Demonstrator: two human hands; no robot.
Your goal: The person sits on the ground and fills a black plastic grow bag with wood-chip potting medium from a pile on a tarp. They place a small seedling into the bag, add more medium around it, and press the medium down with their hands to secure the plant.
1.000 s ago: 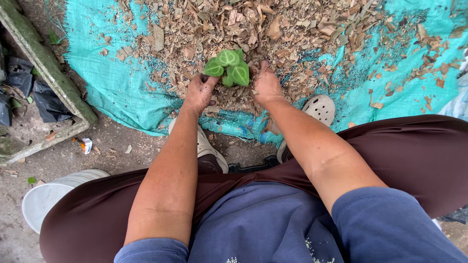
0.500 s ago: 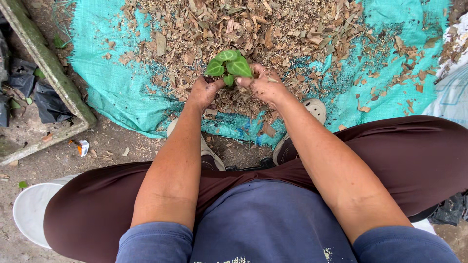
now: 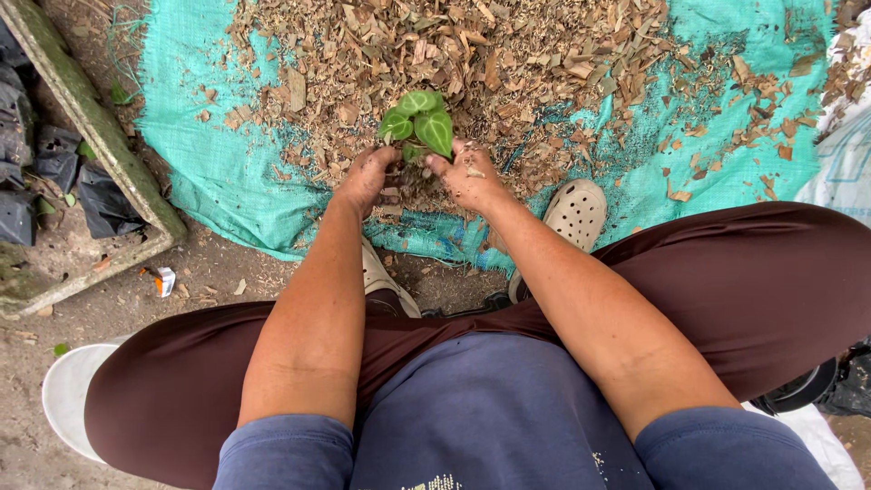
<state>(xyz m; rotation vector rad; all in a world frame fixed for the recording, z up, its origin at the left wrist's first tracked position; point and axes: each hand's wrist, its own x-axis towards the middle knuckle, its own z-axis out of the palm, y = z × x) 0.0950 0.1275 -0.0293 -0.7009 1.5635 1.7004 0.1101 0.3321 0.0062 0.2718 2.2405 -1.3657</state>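
Hands are cupping 1 small green plant (image 3: 419,122) at 12 o'clock: left hand (image 3: 365,177) and right hand (image 3: 470,175) grasping its base, steadying it upright over wood chips (image 3: 508,63) on the teal tarp (image 3: 209,163).

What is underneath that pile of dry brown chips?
A turquoise woven sheet lies under the chip pile, showing around its edges. The small green plant's base is hidden by both hands and chips.
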